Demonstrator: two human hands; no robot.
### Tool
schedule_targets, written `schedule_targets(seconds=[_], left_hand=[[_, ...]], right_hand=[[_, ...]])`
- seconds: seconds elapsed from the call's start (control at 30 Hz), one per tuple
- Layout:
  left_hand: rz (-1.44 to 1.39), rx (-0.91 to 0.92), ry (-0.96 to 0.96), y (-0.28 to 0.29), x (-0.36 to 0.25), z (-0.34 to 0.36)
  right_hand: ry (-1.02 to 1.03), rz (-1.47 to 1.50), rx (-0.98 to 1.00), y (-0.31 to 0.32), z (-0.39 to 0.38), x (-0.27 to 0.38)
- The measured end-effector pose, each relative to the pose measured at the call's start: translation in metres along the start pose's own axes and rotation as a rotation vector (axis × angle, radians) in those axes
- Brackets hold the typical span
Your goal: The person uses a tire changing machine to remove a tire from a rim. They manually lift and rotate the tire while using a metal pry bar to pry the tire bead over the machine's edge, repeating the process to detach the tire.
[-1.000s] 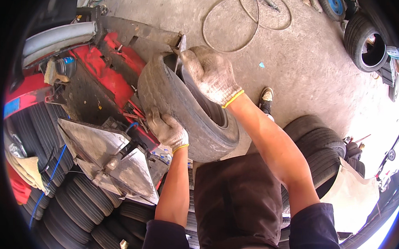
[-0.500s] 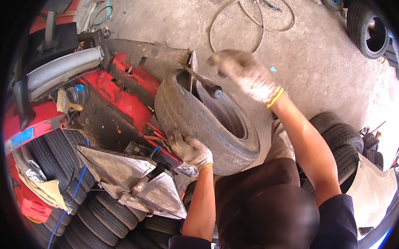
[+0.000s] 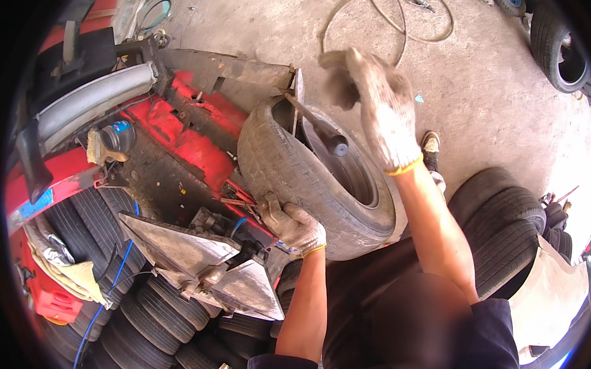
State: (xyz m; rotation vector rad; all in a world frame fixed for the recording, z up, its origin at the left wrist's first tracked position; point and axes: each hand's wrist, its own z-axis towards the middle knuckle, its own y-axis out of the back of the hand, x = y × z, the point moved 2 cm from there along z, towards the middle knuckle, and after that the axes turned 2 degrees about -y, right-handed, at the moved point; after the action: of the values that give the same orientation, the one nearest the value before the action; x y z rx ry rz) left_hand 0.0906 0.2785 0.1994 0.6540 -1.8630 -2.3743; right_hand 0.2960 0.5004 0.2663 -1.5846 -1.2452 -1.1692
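A worn grey tire [image 3: 296, 165] stands tilted beside the red machine [image 3: 199, 152]. My left hand [image 3: 293, 225], in a dirty cotton glove, rests on its tread with curled fingers, holding it. A dark bar with a rounded end [image 3: 340, 149] slants across the tire's opening. Next to that bar, a flat metal plate [image 3: 299, 100] reaches into the opening. Above the tire's far right side, my gloved right hand [image 3: 384, 103] is raised in the air. Its fingers are partly blurred but look apart, and I see nothing held in them.
Metal clamp plates [image 3: 183, 245] lie near my left forearm. A brush [image 3: 101, 149] and a round tin [image 3: 120, 135] sit on the machine. Tires are stacked at the lower left [image 3: 154, 316] and right [image 3: 503, 211]. A hose [image 3: 405, 26] loops over the concrete floor.
My right hand has swung up and turned so its fingers point more upward. The left hand keeps its place on the tire. The whole view has shifted slightly.
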Motion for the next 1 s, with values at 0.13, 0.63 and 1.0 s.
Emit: schedule_targets(seconds=[0.13,0.63,1.0], left_hand=[[0.013,0.02,-0.001,0.003,-0.003,0.003],[-0.001,0.009,-0.011,0.006,-0.007,0.011],[-0.017,0.028,0.025,0.004,-0.006,0.007]], right_hand=[[0.109,-0.267,-0.124,-0.011,-0.025,-0.001],[-0.272,-0.234,-0.316,-0.037,-0.039,-0.004],[-0.029,-0.676,-0.082,-0.033,-0.043,-0.019]])
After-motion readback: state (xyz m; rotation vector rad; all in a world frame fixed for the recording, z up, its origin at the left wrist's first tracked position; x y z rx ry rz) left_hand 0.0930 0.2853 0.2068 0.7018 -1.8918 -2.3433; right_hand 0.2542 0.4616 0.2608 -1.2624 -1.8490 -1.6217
